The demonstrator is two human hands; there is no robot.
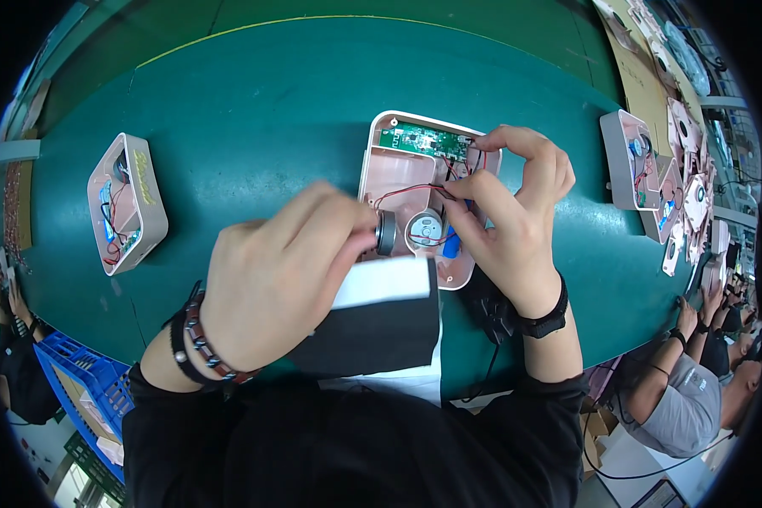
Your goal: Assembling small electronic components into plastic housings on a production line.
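Left hand (284, 271) closed around a dark cylindrical tool (386, 232), its tip just beside the round motor (426, 229). Right hand (512, 212), fingers curled, pinches the red wires (415, 190) over the open pink housing (381, 169). Green circuit board (423, 140) sits beyond the fingertips. A second open housing (129, 203) lies well left of the left hand.

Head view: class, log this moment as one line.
left hand: holds tool on motor | right hand: pinches wires | pink housing: open

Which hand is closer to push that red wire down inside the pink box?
The right hand, probably. Its fingertips already pinch the red wire over the pink box, while the left hand grips a small grey cylinder.
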